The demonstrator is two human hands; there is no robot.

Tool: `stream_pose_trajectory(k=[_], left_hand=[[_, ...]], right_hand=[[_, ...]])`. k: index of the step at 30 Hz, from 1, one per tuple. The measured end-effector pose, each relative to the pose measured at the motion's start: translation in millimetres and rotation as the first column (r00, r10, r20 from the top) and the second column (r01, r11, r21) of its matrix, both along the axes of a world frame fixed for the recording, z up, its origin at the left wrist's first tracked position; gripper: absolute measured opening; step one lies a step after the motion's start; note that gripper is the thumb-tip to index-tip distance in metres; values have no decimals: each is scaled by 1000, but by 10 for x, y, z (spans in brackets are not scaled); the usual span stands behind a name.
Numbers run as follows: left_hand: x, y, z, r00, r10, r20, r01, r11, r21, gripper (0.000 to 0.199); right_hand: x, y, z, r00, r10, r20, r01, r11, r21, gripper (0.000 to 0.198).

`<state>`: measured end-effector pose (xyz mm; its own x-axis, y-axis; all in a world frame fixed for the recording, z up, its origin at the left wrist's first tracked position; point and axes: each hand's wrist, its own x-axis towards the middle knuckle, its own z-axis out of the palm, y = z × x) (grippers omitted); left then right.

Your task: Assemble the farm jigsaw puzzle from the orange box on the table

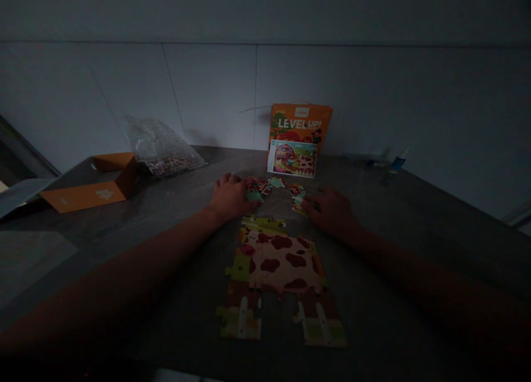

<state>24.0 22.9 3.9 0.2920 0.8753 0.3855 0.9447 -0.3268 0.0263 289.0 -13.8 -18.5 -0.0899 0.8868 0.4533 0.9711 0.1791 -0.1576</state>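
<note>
A partly joined jigsaw puzzle (286,263) with a spotted cow lies on the table in front of me, with a gap along its near edge. Beyond it, my left hand (231,196) rests palm down beside a heap of loose puzzle pieces (256,186), thumb apart from the fingers and touching the heap's edge. Several more pieces (297,195) lie to the right. My right hand (334,211) reaches them with index finger and thumb apart, the fingertips at the nearest pieces. The dim light hides exactly what the fingertips touch.
An orange puzzle box (302,116) stands against the wall, a picture card (292,159) leaning on it. To the left are a clear plastic bag of pieces (166,149) and an open orange box part (87,196). A small blue-labelled bottle (398,163) stands at the right.
</note>
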Motion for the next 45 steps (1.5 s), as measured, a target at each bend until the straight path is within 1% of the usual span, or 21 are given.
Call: stream_pose_trajectory(k=[4, 10, 15, 18, 20, 22, 23, 25, 27, 29, 31, 33, 34, 35, 36, 37, 39, 41, 42, 43, 45], left_hand=[[-15, 30, -6, 1000, -1, 10, 1, 1000, 4, 44], [-16, 47, -17, 999, 32, 29, -31, 999, -38, 44], [-15, 76, -32, 994, 82, 77, -76, 994, -78, 49], [-8, 76, -18, 991, 90, 96, -85, 995, -53, 46], [-1, 70, -2, 991, 45, 129, -43, 999, -17, 37], [9, 59, 11, 979, -54, 198, 51, 998, 20, 25], [16, 51, 15, 962, -116, 248, 110, 993, 37, 21], [36, 26, 17, 903, -232, 361, 223, 972, 67, 18], [64, -13, 15, 825, -309, 473, 303, 949, 91, 18], [99, -66, 16, 746, -357, 562, 359, 927, 112, 17], [136, -124, 25, 676, -414, 609, 434, 892, 125, 17], [167, -170, 38, 620, -468, 630, 522, 845, 115, 17], [177, -182, 43, 602, -484, 635, 553, 826, 105, 17], [182, -185, 45, 599, -488, 635, 565, 819, 97, 18], [181, -178, 44, 613, -479, 628, 551, 829, 94, 19], [172, -163, 40, 645, -459, 611, 515, 852, 96, 20], [139, -115, 27, 746, -378, 548, 388, 916, 104, 22], [93, -66, 16, 864, -234, 447, 217, 972, 91, 26], [72, -49, 12, 911, -144, 386, 125, 989, 76, 27], [54, -39, 9, 946, -53, 320, 36, 998, 59, 30], [34, -36, 2, 978, 89, 190, -94, 995, 17, 41]], right_hand=[[-4, -1, 9, 998, 47, -35, -46, 998, 34, 33], [5, 4, 7, 997, 65, -45, -62, 996, 67, 30], [15, 29, -8, 994, 103, -45, -98, 989, 107, 31], [24, 41, -8, 988, 141, -60, -131, 981, 141, 32], [23, 37, 4, 976, 202, -82, -186, 967, 172, 32], [12, 19, 26, 945, 310, -101, -286, 937, 201, 32], [3, 4, 39, 920, 378, -103, -350, 911, 216, 33], [-18, -37, 64, 855, 513, -77, -487, 844, 224, 37], [-39, -85, 84, 787, 616, -29, -600, 775, 198, 44], [-53, -132, 99, 730, 683, 20, -678, 721, 144, 52], [-62, -170, 110, 680, 732, 49, -732, 674, 93, 57], [-68, -192, 113, 642, 765, 51, -766, 639, 67, 58], [-71, -197, 112, 633, 773, 47, -774, 630, 68, 57], [-73, -196, 109, 637, 770, 42, -770, 633, 75, 56], [-76, -192, 106, 653, 756, 39, -756, 649, 85, 55], [-78, -183, 103, 681, 731, 36, -731, 676, 94, 54], [-81, -158, 98, 760, 650, 19, -647, 754, 116, 51], [-78, -126, 92, 849, 528, -11, -522, 843, 133, 49], [-74, -110, 88, 887, 460, -24, -453, 881, 132, 49], [-68, -95, 81, 918, 396, -32, -389, 913, 124, 49], [-54, -69, 66, 956, 293, -24, -290, 953, 90, 49]])
